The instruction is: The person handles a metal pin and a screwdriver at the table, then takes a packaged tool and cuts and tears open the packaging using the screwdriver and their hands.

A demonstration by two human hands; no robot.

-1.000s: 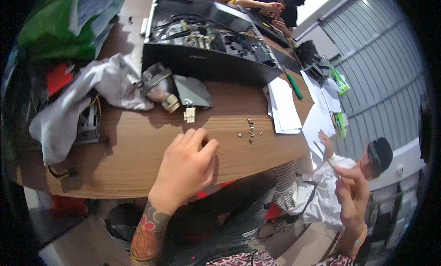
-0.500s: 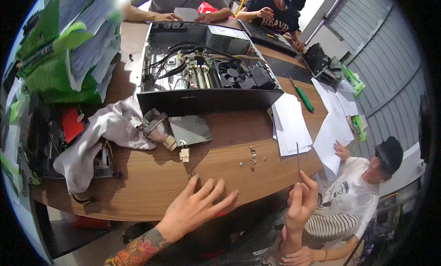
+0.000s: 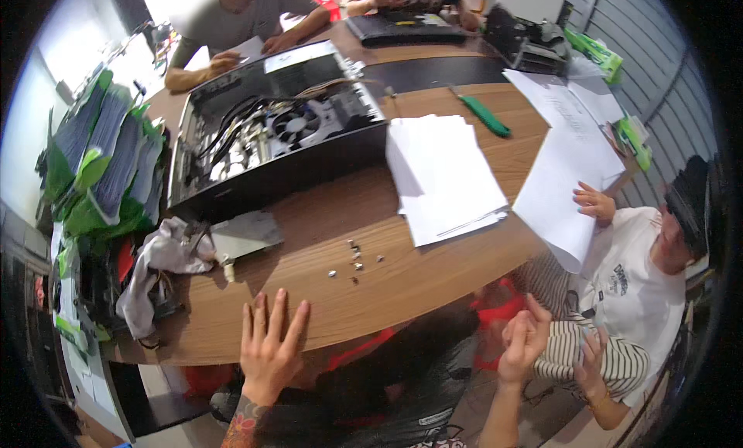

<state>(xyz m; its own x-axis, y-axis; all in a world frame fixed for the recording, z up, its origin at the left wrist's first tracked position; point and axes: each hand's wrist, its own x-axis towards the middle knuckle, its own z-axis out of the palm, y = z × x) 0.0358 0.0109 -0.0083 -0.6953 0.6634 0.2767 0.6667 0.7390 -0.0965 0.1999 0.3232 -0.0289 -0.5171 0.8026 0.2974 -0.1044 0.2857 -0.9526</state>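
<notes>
My left hand (image 3: pixel 271 341) rests by the near edge of the table, fingers straight and spread, holding nothing. Off the table's near right edge is my right hand (image 3: pixel 525 343), its fingers curled and pressed together; whatever they hold is hidden. A few small screws (image 3: pixel 357 266) lie loose on the wood between the hands. Beyond them stands an open computer case (image 3: pixel 286 165) with a fan, cables and boards inside. A flat grey metal plate (image 3: pixel 249 235) lies in front of it, with a white connector (image 3: pixel 228 271) beside the plate.
Stacked white sheets (image 3: pixel 441 177) lie right of the case, a green-handled screwdriver (image 3: pixel 489 117) behind them. A crumpled cloth (image 3: pixel 164 261) and a green-and-white bag (image 3: pixel 101 165) sit at left. A person in white (image 3: pixel 631 282) sits at right; others are across the table.
The view has swung to the right, so the case sits farther left. My left fingers have straightened. The thin metal rod seen in my right hand before no longer shows.
</notes>
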